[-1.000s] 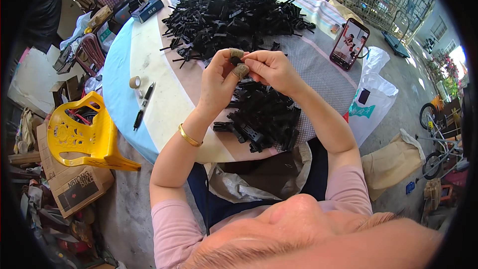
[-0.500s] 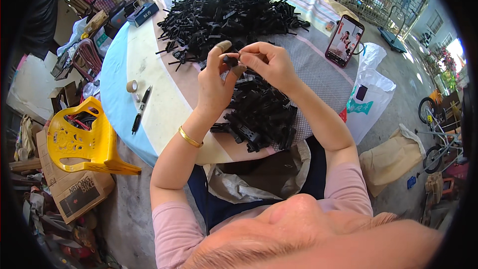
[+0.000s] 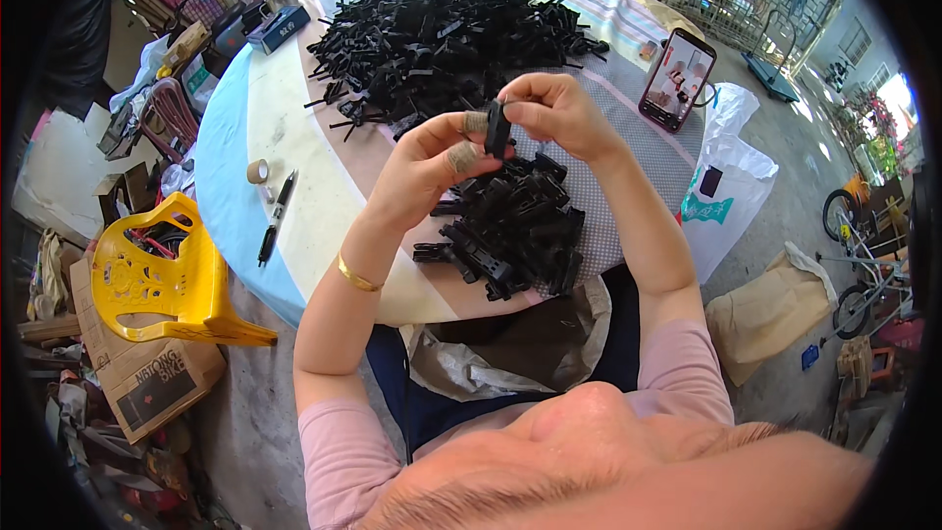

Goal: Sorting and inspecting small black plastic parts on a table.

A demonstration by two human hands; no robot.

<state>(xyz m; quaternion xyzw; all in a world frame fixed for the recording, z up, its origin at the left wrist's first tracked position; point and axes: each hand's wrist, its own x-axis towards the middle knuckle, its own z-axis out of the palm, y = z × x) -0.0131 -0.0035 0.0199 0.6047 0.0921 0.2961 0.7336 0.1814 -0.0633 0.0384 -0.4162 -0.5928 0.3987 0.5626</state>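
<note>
Black plastic part (image 3: 497, 130) is held above the round table (image 3: 322, 167): the left hand (image 3: 424, 162), its thumb and forefinger wrapped in brownish bands, grasps its side, while the right hand (image 3: 559, 118) pinches its top between thumb and forefinger. Beneath them lies a small heap of black parts (image 3: 525, 236); farther off come a propped smartphone (image 3: 678, 80) at right, a larger black heap (image 3: 422, 49), then a blue box (image 3: 279, 29) at left

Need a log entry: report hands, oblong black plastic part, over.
Left hand, right hand: both holding oblong black plastic part. Nothing visibly in the way.
</note>
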